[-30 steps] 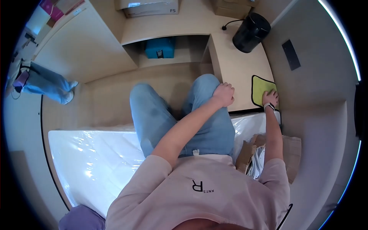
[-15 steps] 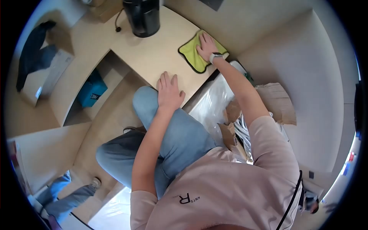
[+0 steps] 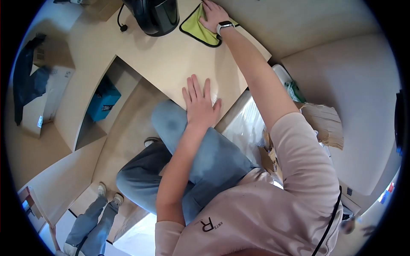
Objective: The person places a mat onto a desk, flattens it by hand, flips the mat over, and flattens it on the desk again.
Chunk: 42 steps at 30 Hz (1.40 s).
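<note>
My right hand, with a watch on its wrist, lies flat on a yellow-green cloth edged in black. The cloth is spread on the light wood tabletop near the wall, and the hand covers part of it. My left hand rests palm down at the table's near edge, fingers spread and holding nothing. To the left of the cloth stands a black kettle-like appliance, cut off by the top of the view.
A plug on a cord lies beside the appliance. Below the tabletop is a shelf with a teal box. Torn cardboard and clear plastic wrap sit under my right arm. Another person's legs show at lower left.
My right hand and the cloth have moved along the wall toward the appliance. My left hand has shifted slightly on the table edge, its fingers wider apart. The camera view has shifted.
</note>
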Motion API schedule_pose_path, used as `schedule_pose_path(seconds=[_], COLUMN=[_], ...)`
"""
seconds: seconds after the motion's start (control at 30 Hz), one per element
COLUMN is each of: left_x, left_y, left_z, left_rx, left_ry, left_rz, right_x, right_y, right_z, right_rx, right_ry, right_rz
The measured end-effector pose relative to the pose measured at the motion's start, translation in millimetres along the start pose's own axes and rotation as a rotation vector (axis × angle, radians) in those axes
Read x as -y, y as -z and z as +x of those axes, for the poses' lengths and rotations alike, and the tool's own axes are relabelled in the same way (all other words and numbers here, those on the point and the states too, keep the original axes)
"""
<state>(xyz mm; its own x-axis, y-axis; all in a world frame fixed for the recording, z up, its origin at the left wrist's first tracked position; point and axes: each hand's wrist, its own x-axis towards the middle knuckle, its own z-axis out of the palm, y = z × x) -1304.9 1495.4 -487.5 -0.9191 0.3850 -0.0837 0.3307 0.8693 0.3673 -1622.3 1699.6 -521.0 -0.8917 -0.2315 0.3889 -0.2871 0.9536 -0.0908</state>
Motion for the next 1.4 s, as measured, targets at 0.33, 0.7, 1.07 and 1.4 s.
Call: schedule_pose_path(seconds=[0.33,0.7,1.07,1.4], left_x=[7.3,14.0,11.0,4.5], left_y=[-5.2,8.1,8.5,29.6], left_z=[-0.6,-14.4,-26.4,-33.3], left_rx=[0.005,-0.241,-0.064,-0.236], left_ry=[-0.022,-0.114,-0.241,-0.254], left_rz=[0.04,-0.115,0.048,-0.084], right_x=[14.0,60.6,71.1,35.6], right_y=[15.7,87.5,97.0,80.8], right_z=[-51.3,-185.7,-216.3,-154.7], right_rx=[0.005,0.19,0.192,0.24], right_ry=[-0.139,-0.026,-0.012,-0.03], right_rz=[0.071,0.031,0.051,0.027])
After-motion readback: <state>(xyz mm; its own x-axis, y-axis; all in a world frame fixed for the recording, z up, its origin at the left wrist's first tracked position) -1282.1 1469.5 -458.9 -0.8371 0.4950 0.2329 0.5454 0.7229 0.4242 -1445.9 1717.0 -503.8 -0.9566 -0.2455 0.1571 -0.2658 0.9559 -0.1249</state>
